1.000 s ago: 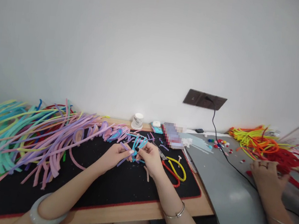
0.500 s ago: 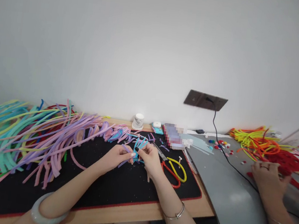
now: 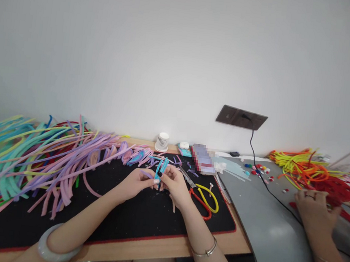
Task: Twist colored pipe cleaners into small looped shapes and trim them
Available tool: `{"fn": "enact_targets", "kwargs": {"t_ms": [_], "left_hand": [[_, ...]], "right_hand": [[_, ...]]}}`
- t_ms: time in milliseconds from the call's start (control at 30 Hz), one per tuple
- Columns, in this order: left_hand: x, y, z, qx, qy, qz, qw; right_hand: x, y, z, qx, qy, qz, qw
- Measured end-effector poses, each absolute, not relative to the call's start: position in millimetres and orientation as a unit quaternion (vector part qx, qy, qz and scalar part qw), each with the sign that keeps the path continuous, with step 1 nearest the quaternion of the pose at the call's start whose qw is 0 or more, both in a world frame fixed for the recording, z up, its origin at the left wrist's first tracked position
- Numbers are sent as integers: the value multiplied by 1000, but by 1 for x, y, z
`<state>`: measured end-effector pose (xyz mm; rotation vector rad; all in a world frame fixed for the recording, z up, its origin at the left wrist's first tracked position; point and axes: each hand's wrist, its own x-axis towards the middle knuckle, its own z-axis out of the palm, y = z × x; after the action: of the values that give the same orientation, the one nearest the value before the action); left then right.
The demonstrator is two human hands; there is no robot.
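Note:
Both hands meet above the black mat [image 3: 138, 224]. My left hand [image 3: 135, 184] pinches pipe cleaners near their lower ends; a purple one pokes out past its fingers. Blue pipe cleaners [image 3: 165, 164] stand up between the two hands, folded or bunched close together. My right hand [image 3: 175, 185] is closed on the same blue bunch, its dark thumbnail pressed against it. Fingers cover the spot where the pieces join. Just right of my right hand lie scissors [image 3: 199, 195] with one yellow and one red handle.
Long pastel pipe cleaners [image 3: 40, 161] heap over the left side. A paper cup [image 3: 162, 142], an earphone case [image 3: 184, 145] and a blurred phone [image 3: 202, 159] stand along the wall. At right, another person's hand [image 3: 313, 211] works by red pipe cleaners [image 3: 336, 190]; a black cable [image 3: 277, 198] crosses the grey table.
The blue pipe cleaners were fanned apart and now stand closer together. The lower blue and purple ends around my fingers show less. Both hands stay nearly in place.

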<state>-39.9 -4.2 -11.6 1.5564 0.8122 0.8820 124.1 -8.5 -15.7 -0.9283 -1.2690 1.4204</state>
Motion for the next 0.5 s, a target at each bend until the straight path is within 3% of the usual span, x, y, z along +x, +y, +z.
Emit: {"fn": "enact_targets", "kwargs": {"t_ms": [200,367,500], "left_hand": [[-43,-8,-4,666,342,342,568],[-45,-11,-6,669,308,288,613],[-43,-12,-7,666,309,289,614]], "right_hand": [[129,-11,-8,-366,-619,559,413],[130,-16,-4,-336,-638,607,333],[127,-18,-5,-355,-592,628,359]]}}
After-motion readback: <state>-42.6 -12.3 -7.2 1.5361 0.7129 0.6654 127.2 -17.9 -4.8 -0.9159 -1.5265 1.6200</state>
